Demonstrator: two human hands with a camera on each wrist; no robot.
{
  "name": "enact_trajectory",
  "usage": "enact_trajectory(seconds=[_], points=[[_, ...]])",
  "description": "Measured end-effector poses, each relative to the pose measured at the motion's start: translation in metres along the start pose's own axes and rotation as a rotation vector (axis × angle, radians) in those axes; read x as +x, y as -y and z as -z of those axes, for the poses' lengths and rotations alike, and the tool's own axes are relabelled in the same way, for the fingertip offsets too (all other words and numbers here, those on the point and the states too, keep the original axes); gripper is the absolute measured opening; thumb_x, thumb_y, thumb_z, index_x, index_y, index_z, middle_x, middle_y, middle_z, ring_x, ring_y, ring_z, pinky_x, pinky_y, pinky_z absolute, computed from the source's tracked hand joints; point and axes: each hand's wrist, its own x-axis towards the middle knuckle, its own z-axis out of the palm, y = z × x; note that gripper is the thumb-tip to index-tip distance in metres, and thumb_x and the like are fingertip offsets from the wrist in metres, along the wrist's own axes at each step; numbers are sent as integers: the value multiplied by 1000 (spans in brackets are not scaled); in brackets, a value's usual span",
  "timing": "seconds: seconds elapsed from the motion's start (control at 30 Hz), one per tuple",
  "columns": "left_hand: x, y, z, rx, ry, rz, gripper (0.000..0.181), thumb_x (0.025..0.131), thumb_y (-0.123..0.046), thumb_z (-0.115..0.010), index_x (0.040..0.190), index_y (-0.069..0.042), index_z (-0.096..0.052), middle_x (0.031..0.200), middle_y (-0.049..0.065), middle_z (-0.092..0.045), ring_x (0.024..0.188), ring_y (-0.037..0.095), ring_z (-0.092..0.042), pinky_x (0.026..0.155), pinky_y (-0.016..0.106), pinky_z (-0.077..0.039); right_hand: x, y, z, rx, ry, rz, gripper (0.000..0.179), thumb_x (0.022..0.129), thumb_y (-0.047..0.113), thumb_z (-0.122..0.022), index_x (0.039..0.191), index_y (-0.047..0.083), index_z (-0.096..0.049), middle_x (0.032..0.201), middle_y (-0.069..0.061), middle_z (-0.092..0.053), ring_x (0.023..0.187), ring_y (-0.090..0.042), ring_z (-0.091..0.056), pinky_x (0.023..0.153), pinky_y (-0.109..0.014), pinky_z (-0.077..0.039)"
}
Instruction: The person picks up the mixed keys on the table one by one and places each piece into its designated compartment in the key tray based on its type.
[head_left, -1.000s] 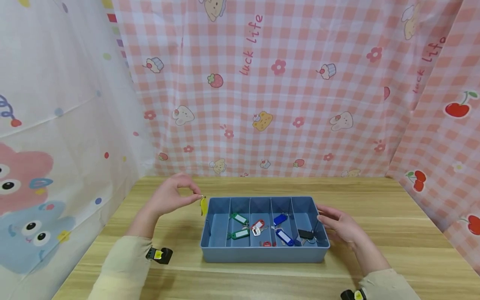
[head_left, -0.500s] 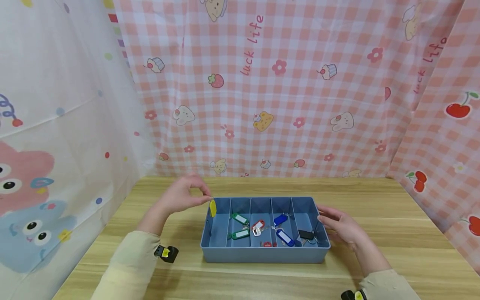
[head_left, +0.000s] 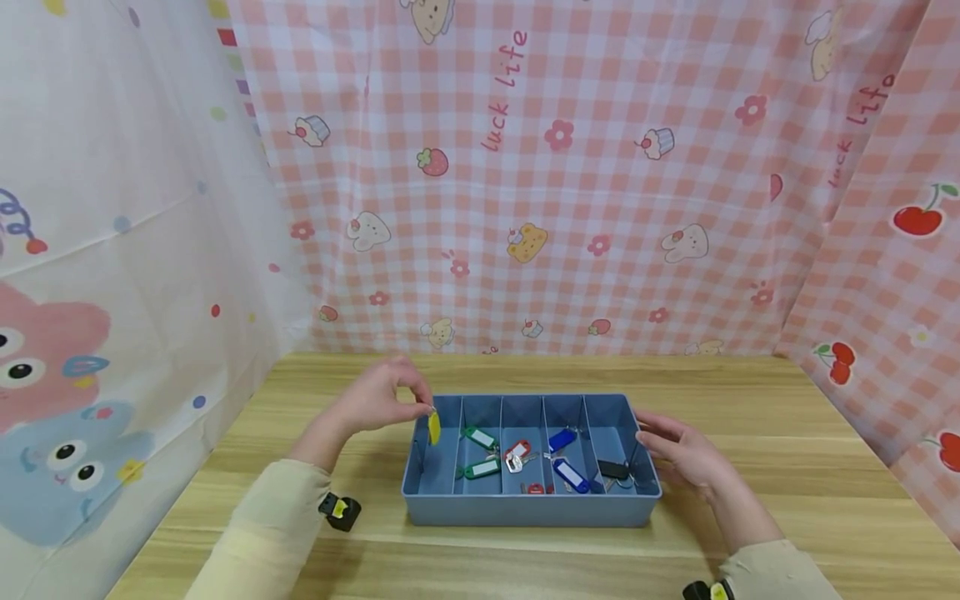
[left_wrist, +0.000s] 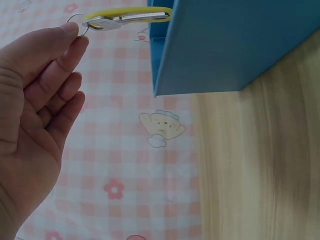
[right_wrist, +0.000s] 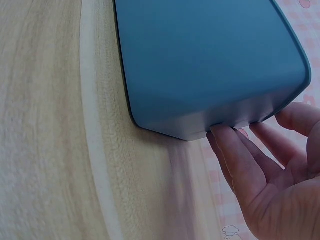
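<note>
In the head view my left hand (head_left: 382,396) is over the left end of the blue divided box (head_left: 525,510). Thumb and forefinger pinch the metal ring of a yellow key tag (head_left: 434,427), which hangs within the leftmost compartment's outline. The left wrist view shows a silver key (left_wrist: 107,23) lying along this tag, with the ring (left_wrist: 75,19) at the fingertips. At the box's other end, my right hand (head_left: 678,450) rests its fingers against the outer end wall. Those fingers (right_wrist: 232,150) are fairly straight in the right wrist view, touching the wall (right_wrist: 210,120).
Inside the box lie green key tags (head_left: 482,468), red tags (head_left: 517,450), blue tags (head_left: 570,476) and a black tag (head_left: 612,469), with keys, parted by thin dividers. The wooden table (head_left: 525,567) ends at a pink checked cloth (head_left: 570,283) behind.
My left hand has moved right and slightly down, bringing the yellow key tag from beside the box to over its leftmost compartment. The right hand keeps its place at the end wall.
</note>
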Motion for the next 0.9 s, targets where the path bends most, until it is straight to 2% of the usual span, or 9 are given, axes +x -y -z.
enact_trajectory(seconds=[0.2,0.43,0.57,0.7,0.8,0.9], points=[[0,5,-8,5,43,2,6,87,-17,-78,82,-19,-76,83,-15,-66,88,18,-57,81,38,-47,1,0,0,5,1,-2,59,102,20,-56,152,-1,-32,149,-31,-36,121,-35,-53,97,-54,-46],[-4,10,-12,36,19,-44,4,89,-17,-76,92,-16,-77,92,-12,-69,91,13,-59,85,41,-50,0,1,0,3,2,-4,59,103,20,-56,152,-2,-32,148,-31,-36,120,-33,-54,97,-53,-46],[-11,8,-11,45,-5,-65,8,90,-16,-75,98,-14,-76,97,-6,-70,95,16,-62,87,43,-51,-1,1,-1,0,6,11,58,103,20,-55,152,-2,-32,149,-31,-35,121,-35,-53,97,-53,-46],[-22,8,-12,59,-55,-84,12,90,-16,-74,101,-11,-75,99,-3,-70,96,18,-62,87,41,-51,-3,-1,-3,-28,-7,37,58,103,23,-56,151,-2,-34,151,-30,-34,127,-41,-48,97,-53,-46],[-31,10,-13,78,-95,-88,14,90,-15,-74,102,-9,-74,101,0,-71,97,19,-62,86,41,-51,-3,-1,-5,-66,-43,69,57,103,25,-56,149,-2,-38,150,-28,-37,128,-40,-48,96,-50,-48],[-38,10,-15,97,-128,-62,17,90,-13,-74,105,-7,-74,104,2,-72,100,22,-63,89,44,-51,-5,1,-6,-107,-76,123,56,102,25,-57,147,-4,-41,147,-28,-42,127,-39,-50,95,-43,-50]])
